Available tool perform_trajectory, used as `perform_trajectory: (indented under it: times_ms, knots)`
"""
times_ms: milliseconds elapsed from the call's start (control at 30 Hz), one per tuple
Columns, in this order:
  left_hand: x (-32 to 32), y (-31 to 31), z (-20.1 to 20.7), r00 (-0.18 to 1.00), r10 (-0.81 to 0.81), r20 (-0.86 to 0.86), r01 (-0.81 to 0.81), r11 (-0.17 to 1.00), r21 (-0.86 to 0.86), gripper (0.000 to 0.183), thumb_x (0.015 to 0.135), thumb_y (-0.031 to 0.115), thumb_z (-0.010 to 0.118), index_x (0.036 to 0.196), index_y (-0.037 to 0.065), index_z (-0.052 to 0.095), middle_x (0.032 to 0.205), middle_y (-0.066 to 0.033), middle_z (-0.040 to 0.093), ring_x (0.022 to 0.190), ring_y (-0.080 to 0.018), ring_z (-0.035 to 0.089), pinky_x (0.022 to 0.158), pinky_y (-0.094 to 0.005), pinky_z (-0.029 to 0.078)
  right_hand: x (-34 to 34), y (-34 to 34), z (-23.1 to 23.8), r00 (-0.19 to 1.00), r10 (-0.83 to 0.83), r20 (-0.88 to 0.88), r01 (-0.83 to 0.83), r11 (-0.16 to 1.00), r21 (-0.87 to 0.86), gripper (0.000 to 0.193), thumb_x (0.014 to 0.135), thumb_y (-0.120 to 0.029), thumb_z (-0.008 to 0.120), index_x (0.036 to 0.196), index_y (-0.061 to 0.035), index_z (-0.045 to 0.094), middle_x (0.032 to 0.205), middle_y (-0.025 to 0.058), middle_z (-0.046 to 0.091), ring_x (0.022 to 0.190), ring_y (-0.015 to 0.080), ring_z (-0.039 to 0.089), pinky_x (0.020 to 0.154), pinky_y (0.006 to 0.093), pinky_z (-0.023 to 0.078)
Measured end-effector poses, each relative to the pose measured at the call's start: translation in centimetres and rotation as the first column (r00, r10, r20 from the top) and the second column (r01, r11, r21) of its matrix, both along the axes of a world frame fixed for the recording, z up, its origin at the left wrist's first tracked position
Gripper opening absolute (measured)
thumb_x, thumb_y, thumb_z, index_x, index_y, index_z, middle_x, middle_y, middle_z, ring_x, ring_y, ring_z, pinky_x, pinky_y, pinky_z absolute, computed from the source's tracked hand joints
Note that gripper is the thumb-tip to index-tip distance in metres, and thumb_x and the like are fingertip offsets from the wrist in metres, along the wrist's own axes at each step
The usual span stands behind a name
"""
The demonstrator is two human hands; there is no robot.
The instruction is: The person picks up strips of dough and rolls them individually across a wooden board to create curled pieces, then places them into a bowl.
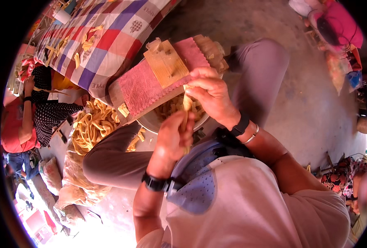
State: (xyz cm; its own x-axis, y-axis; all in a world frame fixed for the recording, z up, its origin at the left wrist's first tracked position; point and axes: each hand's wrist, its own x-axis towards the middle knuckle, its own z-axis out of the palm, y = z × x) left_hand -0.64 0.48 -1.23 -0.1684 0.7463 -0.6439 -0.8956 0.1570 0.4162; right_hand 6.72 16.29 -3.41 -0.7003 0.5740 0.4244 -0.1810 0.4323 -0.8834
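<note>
A pale yellow twisted strip [187, 103] stretches between my two hands in front of my lap. My left hand [173, 134] is wrapped round its lower part, the fingers slightly blurred. At the upper end my right hand [211, 93] pinches it between thumb and fingers. Just beyond lies a board covered with a pink cloth [140, 89] with a zigzag edge. A wooden block [167, 64] rests on that cloth, close to my right fingertips. Under the board, a round metal basin [150, 127] holds more yellow strips, partly hidden by my hands.
To the left, a heap of yellow strips [92, 124] lies by a plastic sack [82, 177]. A checkered cloth [109, 45] with scattered yellow pieces spreads at the far left. Another person [22, 124] sits at the left edge. Bags and a pink bundle [340, 25] stand far right.
</note>
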Motion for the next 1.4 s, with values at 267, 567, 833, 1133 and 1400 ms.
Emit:
perform_trajectory:
  times_ms: [267,567,833,1133,1400]
  knots:
    - [-1.7,-2.1,0.6,-0.041,-0.225,-0.974,-0.097,0.971,-0.22,0.009,0.088,0.009,0.059,0.093,0.001,0.061,0.073,-0.0139,0.06,0.068,-0.0252,0.062,0.061,-0.0341,0.048,1.4,4.1,0.3,0.975,0.198,0.098,-0.165,0.947,-0.274,0.013,0.085,-0.008,0.067,0.092,0.0012,0.065,0.094,0.0075,0.064,0.084,0.0119,0.059,0.074,0.0259,0.048]
    - [-1.8,-1.0,0.9,-0.176,-0.217,-0.96,0.056,0.972,-0.23,0.008,0.084,0.01,0.062,0.089,0.004,0.063,0.081,-0.0139,0.064,0.075,-0.0351,0.062,0.063,-0.0385,0.049,1.2,5.4,3.1,0.63,0.28,0.725,-0.704,0.599,0.381,0.035,0.076,-0.023,0.07,0.106,-0.0057,0.064,0.093,0.0155,0.064,0.075,0.0312,0.061,0.07,0.039,0.048]
    - [-1.3,1.0,2.2,-0.271,-0.072,-0.96,0.124,0.986,-0.108,0.007,0.084,0.011,0.064,0.087,0.005,0.063,0.078,-0.0142,0.063,0.073,-0.0352,0.062,0.062,-0.0376,0.049,0.3,3.8,5.6,0.649,0.528,0.548,-0.714,0.672,0.197,0.021,0.079,-0.016,0.066,0.096,-0.0038,0.062,0.085,0.014,0.064,0.075,0.0306,0.062,0.066,0.0389,0.048]
    - [-8.2,2.3,2.1,0.091,-0.163,-0.982,0.054,0.986,-0.159,0.014,0.091,0.01,0.059,0.098,0.0,0.064,0.067,-0.005,0.056,0.064,-0.0084,0.049,0.06,-0.0262,0.044,-3.8,7.1,5.0,0.707,0.495,0.505,-0.459,0.864,-0.205,0.014,0.092,-0.015,0.055,0.091,-0.0019,0.06,0.069,0.0034,0.058,0.059,0.0129,0.057,0.056,0.0283,0.045]
    - [-13.5,5.2,-3.5,0.192,-0.038,-0.981,-0.061,0.997,-0.05,0.013,0.089,0.009,0.058,0.097,0.0,0.062,0.071,-0.005,0.061,0.063,-0.0112,0.055,0.059,-0.0262,0.043,-7.5,7.6,2.1,0.925,0.213,0.313,-0.265,0.955,0.134,0.015,0.086,-0.015,0.058,0.09,-0.0005,0.058,0.074,0.0143,0.061,0.07,0.0271,0.061,0.065,0.036,0.047]
